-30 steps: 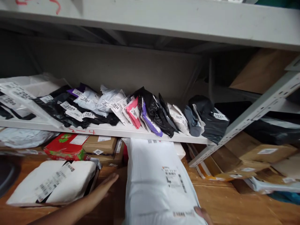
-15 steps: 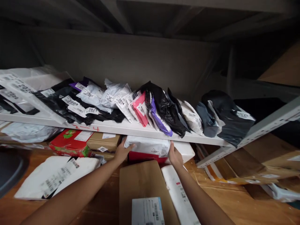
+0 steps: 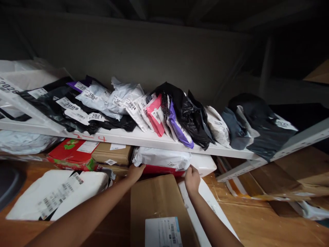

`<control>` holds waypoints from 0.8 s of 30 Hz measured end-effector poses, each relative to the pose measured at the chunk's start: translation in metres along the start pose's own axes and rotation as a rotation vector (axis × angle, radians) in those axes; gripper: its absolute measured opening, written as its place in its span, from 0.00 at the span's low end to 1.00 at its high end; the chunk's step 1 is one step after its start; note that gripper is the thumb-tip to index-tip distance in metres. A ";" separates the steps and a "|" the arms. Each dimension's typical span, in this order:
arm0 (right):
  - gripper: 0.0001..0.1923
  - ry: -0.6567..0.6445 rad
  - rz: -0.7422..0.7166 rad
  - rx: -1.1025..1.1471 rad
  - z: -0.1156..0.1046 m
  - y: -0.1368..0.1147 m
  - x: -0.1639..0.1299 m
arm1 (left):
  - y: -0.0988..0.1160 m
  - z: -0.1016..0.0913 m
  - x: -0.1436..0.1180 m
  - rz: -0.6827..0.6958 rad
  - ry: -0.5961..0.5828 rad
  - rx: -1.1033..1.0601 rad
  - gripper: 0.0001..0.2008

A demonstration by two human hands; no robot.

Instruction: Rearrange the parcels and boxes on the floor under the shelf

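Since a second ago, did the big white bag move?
Yes. The white bag went from lying out on the floor into the gap under the shelf, on top of the red box. Left hand and right hand touch it.

Fingers (image 3: pixel 141 167) (both hands) seemingly hidden.

White poly mailer (image 3: pixel 161 158) on a red box (image 3: pixel 159 170). Brown cardboard box (image 3: pixel 156 199) with a white-and-blue label (image 3: pixel 163 231). White shelf (image 3: pixel 133 138) with red scribble (image 3: pixel 88 137). Mailers on it: black (image 3: pixel 189 118), pink (image 3: pixel 155 116), purple (image 3: pixel 180 128), grey (image 3: pixel 235 128). Red box with green print (image 3: pixel 70 154). Floor (image 3: pixel 257 223) orange-brown wood.
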State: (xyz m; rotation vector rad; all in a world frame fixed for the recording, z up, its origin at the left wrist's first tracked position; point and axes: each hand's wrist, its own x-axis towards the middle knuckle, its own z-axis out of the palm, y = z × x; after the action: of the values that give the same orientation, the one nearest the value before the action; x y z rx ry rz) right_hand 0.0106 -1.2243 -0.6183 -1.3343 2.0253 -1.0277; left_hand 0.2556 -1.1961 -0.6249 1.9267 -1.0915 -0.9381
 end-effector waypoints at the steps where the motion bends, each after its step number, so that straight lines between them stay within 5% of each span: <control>1: 0.15 0.002 0.021 -0.019 -0.001 -0.002 0.000 | 0.001 0.000 0.000 -0.020 -0.001 0.018 0.10; 9: 0.27 -0.042 0.086 -0.104 -0.014 -0.007 -0.004 | 0.006 -0.009 -0.012 -0.139 0.024 0.049 0.09; 15: 0.34 -0.133 0.025 -0.026 -0.028 0.006 -0.004 | 0.007 -0.020 -0.034 -0.036 -0.057 -0.101 0.10; 20: 0.47 -0.181 -0.311 0.151 -0.024 0.001 -0.003 | 0.007 -0.030 -0.044 0.090 0.048 -0.168 0.22; 24: 0.40 -0.361 -0.361 0.086 -0.006 -0.014 -0.001 | 0.008 -0.029 -0.038 0.063 0.141 -0.153 0.19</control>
State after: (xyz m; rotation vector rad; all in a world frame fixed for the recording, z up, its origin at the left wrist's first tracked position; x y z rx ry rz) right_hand 0.0144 -1.2251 -0.6034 -1.7366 1.4942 -0.9270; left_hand 0.2628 -1.1590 -0.5957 1.7945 -0.9642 -0.8141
